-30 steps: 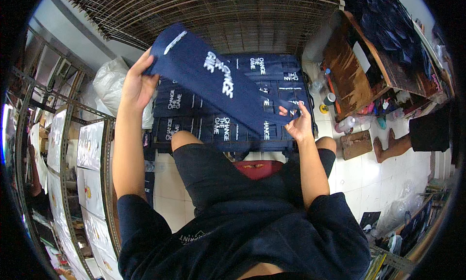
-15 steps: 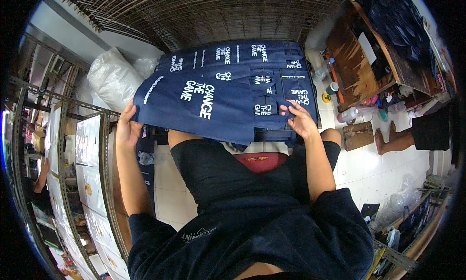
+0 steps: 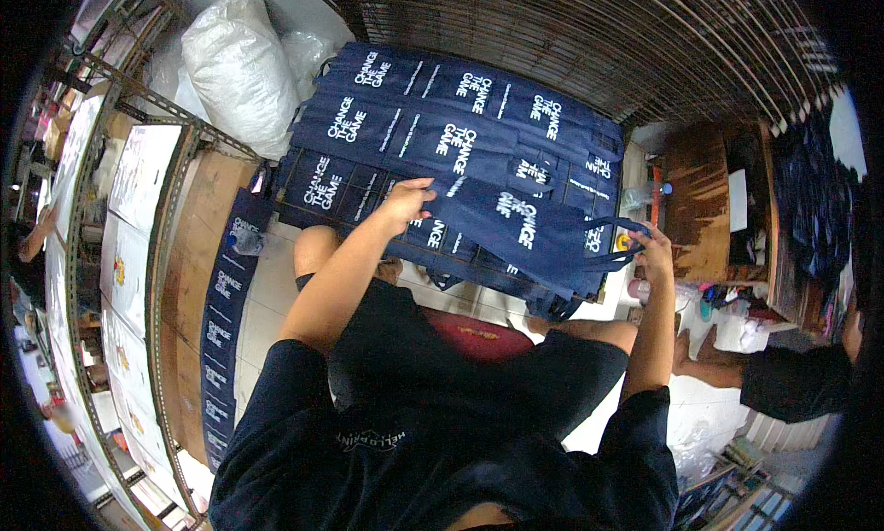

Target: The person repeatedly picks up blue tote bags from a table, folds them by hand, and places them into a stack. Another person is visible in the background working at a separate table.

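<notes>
Our left hand grips one end of a navy tote bag with white lettering, while our right hand grasps its handle straps at the other — the cloth stretches between them. Beneath it we see printed navy bags laid in overlapping rows. A stuffed white plastic sack stands beyond their left corner, and wire racks rise behind. Between our thighs shows a red seat. To our right — near a worn wooden cabinet — we see another person's bare leg.
</notes>
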A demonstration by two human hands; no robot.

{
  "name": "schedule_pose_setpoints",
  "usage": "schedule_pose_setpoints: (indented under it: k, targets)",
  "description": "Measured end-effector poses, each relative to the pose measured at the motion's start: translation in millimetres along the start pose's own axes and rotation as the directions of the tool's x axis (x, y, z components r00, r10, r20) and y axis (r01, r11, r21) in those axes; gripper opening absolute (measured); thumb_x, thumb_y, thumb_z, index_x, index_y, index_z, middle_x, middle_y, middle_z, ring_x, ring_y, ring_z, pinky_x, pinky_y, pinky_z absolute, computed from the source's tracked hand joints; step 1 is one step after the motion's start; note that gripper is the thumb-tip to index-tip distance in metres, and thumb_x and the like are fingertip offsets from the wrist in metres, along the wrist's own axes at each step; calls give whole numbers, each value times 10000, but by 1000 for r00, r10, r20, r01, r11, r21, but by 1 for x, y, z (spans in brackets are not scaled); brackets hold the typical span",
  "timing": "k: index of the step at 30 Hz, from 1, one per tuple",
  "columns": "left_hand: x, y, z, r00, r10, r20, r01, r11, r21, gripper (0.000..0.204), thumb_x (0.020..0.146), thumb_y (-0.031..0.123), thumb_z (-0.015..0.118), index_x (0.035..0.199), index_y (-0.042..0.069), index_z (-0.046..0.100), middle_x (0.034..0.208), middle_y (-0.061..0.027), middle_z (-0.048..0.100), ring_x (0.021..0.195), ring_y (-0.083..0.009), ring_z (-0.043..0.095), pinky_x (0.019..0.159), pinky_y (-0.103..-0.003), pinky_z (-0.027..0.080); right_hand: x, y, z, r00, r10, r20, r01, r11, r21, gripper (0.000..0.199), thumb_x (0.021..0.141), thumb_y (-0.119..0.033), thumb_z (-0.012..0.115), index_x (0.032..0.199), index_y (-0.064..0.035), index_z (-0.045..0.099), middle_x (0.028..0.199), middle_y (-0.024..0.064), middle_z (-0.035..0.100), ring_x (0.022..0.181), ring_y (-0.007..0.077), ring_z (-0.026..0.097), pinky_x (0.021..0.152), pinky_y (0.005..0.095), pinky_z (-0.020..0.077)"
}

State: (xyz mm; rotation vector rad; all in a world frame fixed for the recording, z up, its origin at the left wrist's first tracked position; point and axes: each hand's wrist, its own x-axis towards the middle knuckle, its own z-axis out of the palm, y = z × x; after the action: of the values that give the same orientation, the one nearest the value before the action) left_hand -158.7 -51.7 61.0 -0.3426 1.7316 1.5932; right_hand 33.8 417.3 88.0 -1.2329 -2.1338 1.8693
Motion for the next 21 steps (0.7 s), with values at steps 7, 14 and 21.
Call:
schedule_pose_setpoints:
  k: [7,14,21]
  targets:
    - [121,-51,42,984,169,-56,-169,986,-5,433,855,76,594,1278,27,518,1058,-140,626,812,-165,616,642,-283,537,108,-4,-7,974,-147,-171,122,982,-146,211,872,-54,563,1076,-37,612,898,38,682,578,59,549,431,204,416]
    - [217,-112,74,906,331,-263,-185,870,457,423,792,87,633,1210,57,576,1013,-174,657,822,-256,664,764,-343,526,196,69,29,888,-228,-399,183,972,-150,216,813,-62,665,1029,-49,664,755,15,613,583,97,559,416,249,471]
    - [210,-104,91,855,416,-309,-175,793,583,413,772,88,665,1179,94,593,1010,-168,657,923,-324,635,829,-391,507,211,102,24,865,-191,-463,66,960,-272,235,824,-86,658,1058,-58,659,840,51,663,600,99,567,416,247,480]
